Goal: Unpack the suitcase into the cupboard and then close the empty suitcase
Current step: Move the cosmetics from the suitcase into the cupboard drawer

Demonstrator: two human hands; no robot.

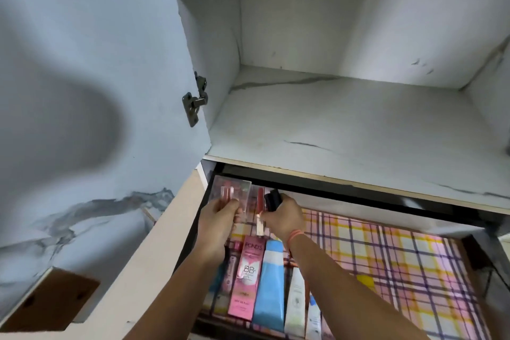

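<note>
Up at 11 o'clock in the drawer (400, 251), left hand (220, 214) grips a clear lipstick organiser (234, 188), right hand (285, 215) clasps a black-capped tube (273, 200). Organiser likely light, slick, brittle: hold its sides.

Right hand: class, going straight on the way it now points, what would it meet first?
Most likely the red tube, then the clear organizer that the left hand holds. The right hand, gripping a black item, points up-left at them; depth is unclear.
</note>
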